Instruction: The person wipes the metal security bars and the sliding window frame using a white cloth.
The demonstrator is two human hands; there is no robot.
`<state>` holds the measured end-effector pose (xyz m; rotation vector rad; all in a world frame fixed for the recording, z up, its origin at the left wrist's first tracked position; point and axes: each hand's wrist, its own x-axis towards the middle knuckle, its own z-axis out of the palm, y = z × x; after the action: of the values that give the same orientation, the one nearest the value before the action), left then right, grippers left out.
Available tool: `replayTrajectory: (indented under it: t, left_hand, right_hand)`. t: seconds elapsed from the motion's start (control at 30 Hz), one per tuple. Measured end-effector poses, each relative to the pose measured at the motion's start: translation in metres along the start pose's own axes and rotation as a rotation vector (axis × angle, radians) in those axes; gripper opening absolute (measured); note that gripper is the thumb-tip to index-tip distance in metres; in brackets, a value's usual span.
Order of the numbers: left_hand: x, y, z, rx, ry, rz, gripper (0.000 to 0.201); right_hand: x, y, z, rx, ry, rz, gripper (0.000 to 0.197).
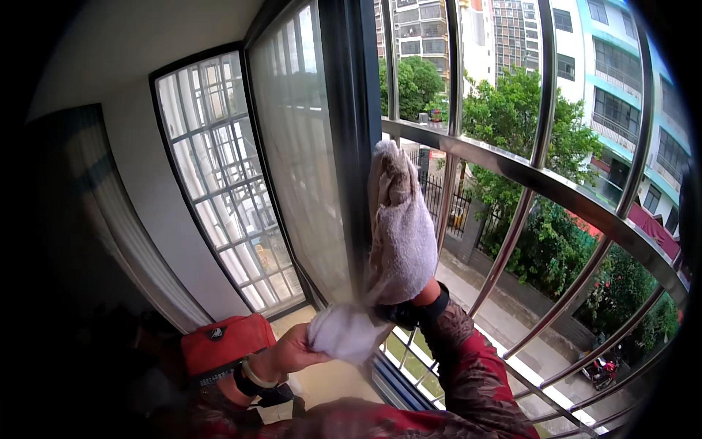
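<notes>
A damp-looking white towel cloth [406,241], smudged brown near its top, covers my right hand [426,294]. The covered hand reaches up and lies against the dark window frame [352,117], beside the metal bars. Its fingers are hidden under the cloth, only their bulge showing. Lower down, my left hand [292,351] is closed on a bunched white cloth [347,333], slightly blurred. Whether both hands hold one cloth or two, I cannot tell. To the left of the frame stands the sliding glass pane [300,146].
Shiny window bars [526,172] span the right side, with a street, trees and buildings beyond. A red bag [227,344] sits at lower left, near a pale curtain [139,241]. Another barred window [219,168] is at the left. The window track [402,384] lies below my hands.
</notes>
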<state>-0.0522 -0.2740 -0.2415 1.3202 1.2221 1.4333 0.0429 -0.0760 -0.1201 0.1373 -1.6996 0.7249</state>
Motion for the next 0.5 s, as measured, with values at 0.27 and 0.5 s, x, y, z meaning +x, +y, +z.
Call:
replayTrajectory:
  t: [0.27, 0.5]
  left_hand:
    - [0.058, 0.111, -0.004, 0.242, 0.094, 0.403, 0.018]
    - [0.082, 0.176, -0.012, 0.455, 0.095, 0.612, 0.02]
  right_hand:
    - [0.187, 0.014, -0.007, -0.049, 0.064, -0.322, 0.042]
    - [0.259, 0.019, -0.002, -0.352, 0.05, -0.418, 0.042]
